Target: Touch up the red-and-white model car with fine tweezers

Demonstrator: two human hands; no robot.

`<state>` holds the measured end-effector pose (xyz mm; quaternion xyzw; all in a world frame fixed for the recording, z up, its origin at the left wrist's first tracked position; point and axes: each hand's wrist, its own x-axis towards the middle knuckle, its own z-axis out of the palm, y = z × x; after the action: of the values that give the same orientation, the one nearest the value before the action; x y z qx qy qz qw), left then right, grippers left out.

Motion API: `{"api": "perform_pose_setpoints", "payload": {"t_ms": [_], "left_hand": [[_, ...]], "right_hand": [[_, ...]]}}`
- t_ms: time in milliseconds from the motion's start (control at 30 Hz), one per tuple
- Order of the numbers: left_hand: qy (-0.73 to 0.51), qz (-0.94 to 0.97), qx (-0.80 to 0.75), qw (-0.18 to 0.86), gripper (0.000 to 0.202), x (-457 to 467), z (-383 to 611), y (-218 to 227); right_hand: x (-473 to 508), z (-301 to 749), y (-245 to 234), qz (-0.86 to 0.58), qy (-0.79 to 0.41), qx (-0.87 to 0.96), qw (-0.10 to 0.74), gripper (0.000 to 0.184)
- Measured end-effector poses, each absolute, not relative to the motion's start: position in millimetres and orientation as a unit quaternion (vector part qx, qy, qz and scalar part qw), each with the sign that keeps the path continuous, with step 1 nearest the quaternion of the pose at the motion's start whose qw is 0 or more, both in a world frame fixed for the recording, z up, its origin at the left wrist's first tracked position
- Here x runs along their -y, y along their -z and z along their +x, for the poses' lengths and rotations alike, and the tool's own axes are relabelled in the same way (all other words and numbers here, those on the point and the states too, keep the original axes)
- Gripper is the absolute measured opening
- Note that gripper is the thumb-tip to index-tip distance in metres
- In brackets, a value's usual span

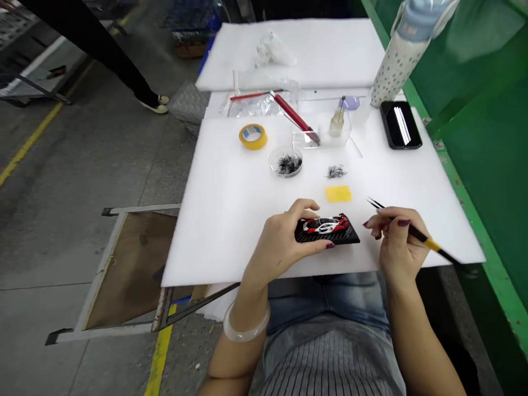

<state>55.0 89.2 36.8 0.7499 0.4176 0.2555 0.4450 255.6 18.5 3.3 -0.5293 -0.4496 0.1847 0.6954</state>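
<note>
Red-and-white model car (325, 224) on a flat black rectangular base sits at the near edge of the white foam sheet (231, 209) covering the desk, gripped at its left end by the left hand (284, 242), fingers curled round it. Just beside it to the right, the right hand (396, 242) is closed on thin black tweezers with a yellow band (412, 231), tips pointing up-left. Beyond lie a small yellow pad (338, 193) and a round clear dish of black bits (286, 161).

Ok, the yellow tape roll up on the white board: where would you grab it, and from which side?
Grip the yellow tape roll across its outer rim, or hook a finger through its open core. It lies flat with the hole facing up, so come straight down from above. Its left side is free; the small clear dish of black bits sits close on its right, so keep fingers off that side.
</note>
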Motion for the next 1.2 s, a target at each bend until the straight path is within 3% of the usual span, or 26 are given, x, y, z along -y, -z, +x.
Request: {"api": "perform_pose_setpoints", "payload": {"t_ms": [133, 300, 600, 933, 1200], "left_hand": [[-0.238, 0.748, -0.389, 0.482, 0.055, -99.4, 52.4, -35.5], [-0.284, 0.702, -0.389, 0.524, 0.062, -104.5, 53.6, -27.8], [-0.295, 0.739, -0.399, 0.456, 0.061, -95.8, 41.7, -22.3], [-0.322, 0.731, -0.376, 0.469, 0.045, -98.8, 36.3, -8.8], [-0.307, 0.738, -0.372, 0.471, 0.059, -97.4, 25.2, -9.1]], "right_hand": [[-20.3, 280.3, -12.8, -0.555, -0.261, 0.586, 0.530, 0.010], [-31.9, 279.1, -21.4, -0.539, -0.348, 0.654, 0.401, 0.023], [-33.6, 273.2, -6.0, -0.539, -0.316, 0.661, 0.415, 0.023], [-36.3, 281.0, -7.5, -0.516, -0.279, 0.702, 0.404, 0.030], [-17.8, 275.7, 1.3, -0.521, -0.245, 0.716, 0.396, 0.031]]}}
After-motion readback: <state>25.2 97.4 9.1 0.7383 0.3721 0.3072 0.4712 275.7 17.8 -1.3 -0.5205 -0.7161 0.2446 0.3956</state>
